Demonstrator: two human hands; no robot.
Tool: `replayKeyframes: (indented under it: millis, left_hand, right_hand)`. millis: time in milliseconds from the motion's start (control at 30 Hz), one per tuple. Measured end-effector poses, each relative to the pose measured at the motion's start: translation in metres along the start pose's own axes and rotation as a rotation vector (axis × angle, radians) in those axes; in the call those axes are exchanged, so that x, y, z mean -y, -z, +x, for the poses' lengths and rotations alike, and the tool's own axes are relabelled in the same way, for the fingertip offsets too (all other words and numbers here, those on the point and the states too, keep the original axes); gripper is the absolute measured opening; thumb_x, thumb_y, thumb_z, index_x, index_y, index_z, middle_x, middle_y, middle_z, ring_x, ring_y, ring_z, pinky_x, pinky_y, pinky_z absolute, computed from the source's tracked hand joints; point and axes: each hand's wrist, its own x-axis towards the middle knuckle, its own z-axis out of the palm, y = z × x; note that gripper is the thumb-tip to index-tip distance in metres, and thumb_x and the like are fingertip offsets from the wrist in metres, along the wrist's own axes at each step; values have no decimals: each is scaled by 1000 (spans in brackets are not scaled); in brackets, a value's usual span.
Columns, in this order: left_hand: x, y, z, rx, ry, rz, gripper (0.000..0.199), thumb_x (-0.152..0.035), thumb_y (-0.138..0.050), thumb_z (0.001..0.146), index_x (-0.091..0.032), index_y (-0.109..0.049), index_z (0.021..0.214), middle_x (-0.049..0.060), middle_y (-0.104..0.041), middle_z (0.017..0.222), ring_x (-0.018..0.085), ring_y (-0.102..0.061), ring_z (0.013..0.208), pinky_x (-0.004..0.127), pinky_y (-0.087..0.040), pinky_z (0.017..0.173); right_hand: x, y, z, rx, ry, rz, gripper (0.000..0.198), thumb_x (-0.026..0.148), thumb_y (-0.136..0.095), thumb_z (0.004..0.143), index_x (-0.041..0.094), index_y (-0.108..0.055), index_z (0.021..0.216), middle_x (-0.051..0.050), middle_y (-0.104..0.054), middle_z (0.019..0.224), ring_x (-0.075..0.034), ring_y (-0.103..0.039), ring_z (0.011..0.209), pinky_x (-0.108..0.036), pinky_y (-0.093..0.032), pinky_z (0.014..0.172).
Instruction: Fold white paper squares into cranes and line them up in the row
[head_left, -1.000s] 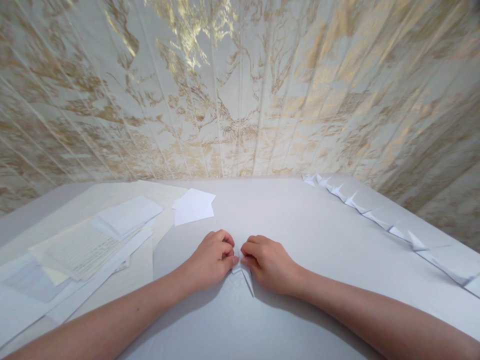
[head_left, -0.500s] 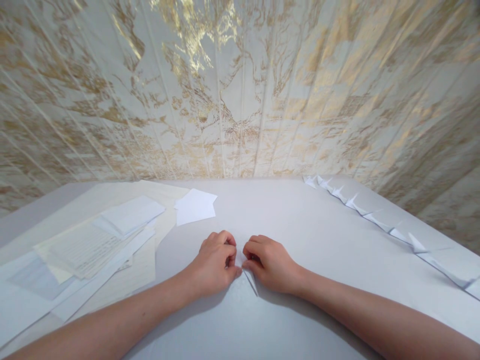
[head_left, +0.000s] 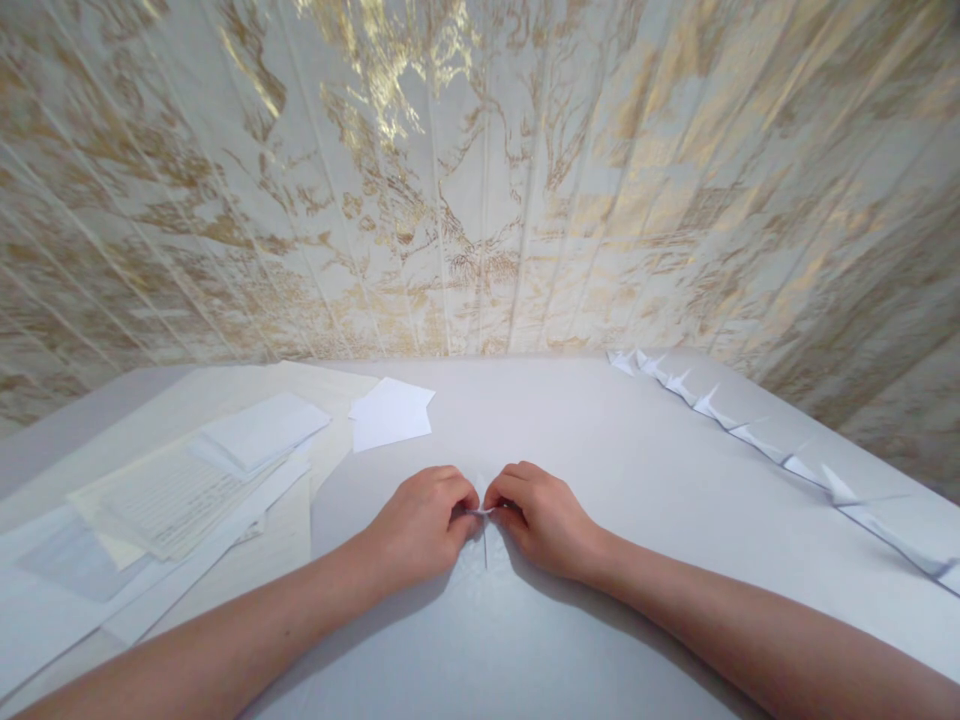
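Note:
A small folded white paper piece [head_left: 485, 540] is held between my two hands above the middle of the white table [head_left: 570, 640]. My left hand [head_left: 431, 515] pinches its left side, thumb and fingers closed. From the right, my right hand [head_left: 536, 515] pinches the other side in the same way. A thin pointed end of the paper sticks out toward me between the hands, and a pale tip shows beyond them. My fingers hide most of the folds.
Several folded paper cranes [head_left: 705, 402] stand in a row along the table's right side. Stacked papers [head_left: 172, 500], some printed, lie at left. A few white paper pieces [head_left: 391, 412] rest beyond my left hand. A gold-patterned curtain [head_left: 480, 200] hangs behind the table.
The paper's pointed end has swung from slanting right to pointing straight toward me. My fingers have shifted their pinch on the paper, and the hands are slightly closer together.

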Motion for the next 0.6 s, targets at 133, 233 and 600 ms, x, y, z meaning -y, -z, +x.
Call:
replayKeyframes:
  millis: [133, 233, 600]
  left_hand:
    - [0, 1, 1, 4, 34, 24, 9, -15, -53, 73, -17, -61, 68, 1, -58, 70, 15, -53, 70, 26, -39, 65]
    - [1, -2, 0, -12, 22, 37, 10, -13, -54, 72, -16, -60, 65, 1, -59, 70, 15, -54, 70, 25, -39, 65]
    - [-3, -3, -10, -15, -139, 142, 13, -13, -51, 76, -16, -63, 71, 4, -63, 85, 18, -56, 81, 32, -41, 78]
  right_hand:
    - [2, 1, 0, 3, -6, -17, 17, 4, -52, 73, 17, -61, 78, -3, -61, 78, -15, -51, 77, -24, -39, 67]
    - [2, 1, 0, -6, -9, -15, 17, 3, -52, 71, 17, -62, 76, -3, -61, 76, -15, -52, 76, -24, -39, 67]
    - [1, 2, -3, -20, 65, 41, 20, 2, -55, 68, 16, -67, 76, -6, -64, 78, -16, -55, 77, -26, -42, 71]
